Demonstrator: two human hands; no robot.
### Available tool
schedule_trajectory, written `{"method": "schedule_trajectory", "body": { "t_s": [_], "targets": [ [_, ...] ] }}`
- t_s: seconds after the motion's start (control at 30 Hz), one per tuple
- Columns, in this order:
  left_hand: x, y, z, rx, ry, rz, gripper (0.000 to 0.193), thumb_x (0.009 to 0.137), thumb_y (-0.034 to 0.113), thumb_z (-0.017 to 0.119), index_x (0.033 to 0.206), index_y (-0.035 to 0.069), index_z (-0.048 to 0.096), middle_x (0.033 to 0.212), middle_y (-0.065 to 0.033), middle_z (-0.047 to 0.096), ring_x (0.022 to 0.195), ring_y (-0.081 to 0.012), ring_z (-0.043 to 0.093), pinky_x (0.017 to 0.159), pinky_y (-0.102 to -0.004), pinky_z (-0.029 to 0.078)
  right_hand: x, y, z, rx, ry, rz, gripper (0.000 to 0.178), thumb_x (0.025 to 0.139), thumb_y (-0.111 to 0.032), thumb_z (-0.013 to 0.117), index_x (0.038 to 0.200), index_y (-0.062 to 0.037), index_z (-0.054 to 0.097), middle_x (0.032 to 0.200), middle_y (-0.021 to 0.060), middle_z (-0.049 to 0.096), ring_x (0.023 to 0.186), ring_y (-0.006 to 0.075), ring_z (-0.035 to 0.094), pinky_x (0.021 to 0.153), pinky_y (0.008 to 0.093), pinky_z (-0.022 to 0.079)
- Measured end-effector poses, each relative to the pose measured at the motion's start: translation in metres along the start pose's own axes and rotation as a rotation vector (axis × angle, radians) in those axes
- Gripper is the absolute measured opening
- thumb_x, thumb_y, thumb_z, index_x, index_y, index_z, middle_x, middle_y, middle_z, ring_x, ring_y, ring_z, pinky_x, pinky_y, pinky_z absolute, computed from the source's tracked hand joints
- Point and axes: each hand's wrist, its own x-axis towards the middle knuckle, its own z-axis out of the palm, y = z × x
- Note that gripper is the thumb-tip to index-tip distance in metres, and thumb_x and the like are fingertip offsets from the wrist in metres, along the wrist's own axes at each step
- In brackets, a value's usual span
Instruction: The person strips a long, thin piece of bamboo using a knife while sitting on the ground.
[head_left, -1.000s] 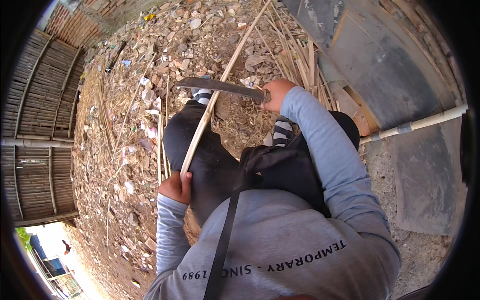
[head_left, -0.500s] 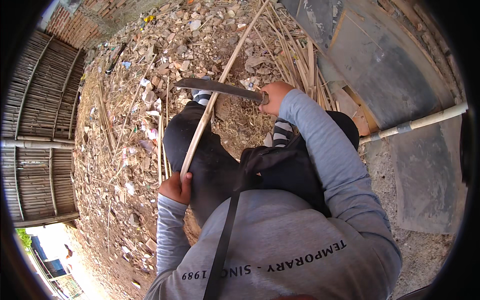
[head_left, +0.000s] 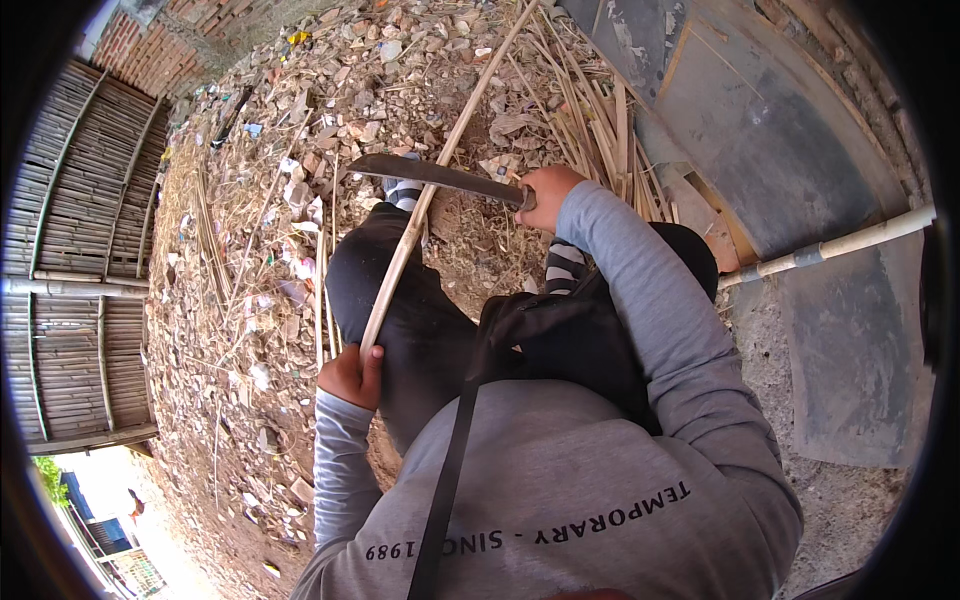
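My left hand (head_left: 352, 376) is closed around the near end of a long, pale bamboo strip (head_left: 408, 238). The strip slants up and away past my left knee to the far edge of the view. In my right hand (head_left: 550, 197) is the handle of a machete (head_left: 440, 176), its dark blade pointing left. That blade lies across the strip above my feet; whether its edge cuts into the bamboo I cannot tell. My right fingers are wrapped round the handle and mostly hide it.
Several split bamboo strips (head_left: 603, 125) lie beyond my right hand. Rubble and litter (head_left: 250, 340) cover the ground at left, beside a bamboo-slat wall (head_left: 75, 200). At right are grey sheets (head_left: 770, 130) and a pale pole (head_left: 830, 246). A black bag (head_left: 550, 335) rests on my lap.
Hardly anything differs. The machete blade has turned very slightly against the strip; both hands keep their hold and place.
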Motion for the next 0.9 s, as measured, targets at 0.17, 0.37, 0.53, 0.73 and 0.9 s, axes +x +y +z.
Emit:
{"method": "schedule_trajectory", "body": {
  "t_s": [0.17,0.37,0.53,0.73,0.9],
  "targets": [
    [0.000,-0.001,0.000,-0.011,0.003,-0.004,0.049,0.090,0.040,0.060,0.063,0.004,0.044,0.050,-0.0192,0.047,0.048,-0.0413,0.052,0.045,-0.0466,0.038,-0.006,-0.012,-0.014,0.000,-0.062,0.070,0.040,0.074,-0.036,0.072,0.103,-0.0082,0.067,0.095,0.0150,0.068,0.092,0.0325,0.065,0.084,0.0404,0.051],
    [0.001,0.001,-0.001,-0.017,-0.009,-0.006,0.047,0.090,0.038,0.060,0.063,0.004,0.045,0.050,-0.0196,0.048,0.049,-0.0411,0.052,0.046,-0.0469,0.038,0.001,0.000,0.002,-0.022,0.061,-0.044,0.035,0.071,-0.036,0.074,0.091,-0.0073,0.068,0.081,0.0168,0.066,0.081,0.0344,0.065,0.075,0.0422,0.051],
    [0.000,-0.001,0.000,-0.014,-0.005,-0.018,0.046,0.090,0.038,0.061,0.063,0.004,0.045,0.050,-0.0190,0.048,0.048,-0.0405,0.052,0.045,-0.0464,0.038,0.003,0.001,0.005,0.009,0.054,-0.037,0.036,0.070,-0.036,0.075,0.088,-0.0065,0.067,0.079,0.0163,0.066,0.080,0.0352,0.065,0.075,0.0424,0.051],
    [0.000,-0.001,-0.001,-0.027,-0.018,-0.039,0.048,0.090,0.039,0.061,0.061,0.004,0.045,0.049,-0.0184,0.047,0.047,-0.0399,0.051,0.045,-0.0453,0.038,0.005,0.005,0.012,0.009,0.085,-0.039,0.036,0.070,-0.037,0.075,0.088,-0.0063,0.067,0.080,0.0167,0.066,0.081,0.0357,0.065,0.075,0.0430,0.051],
    [0.002,0.000,-0.002,-0.071,-0.043,-0.078,0.050,0.090,0.040,0.062,0.060,0.003,0.047,0.048,-0.0163,0.047,0.044,-0.0348,0.050,0.044,-0.0424,0.037,0.007,0.007,0.015,0.008,0.086,-0.047,0.036,0.070,-0.037,0.075,0.089,-0.0065,0.067,0.080,0.0167,0.066,0.081,0.0358,0.065,0.075,0.0434,0.051]
  ]
}}
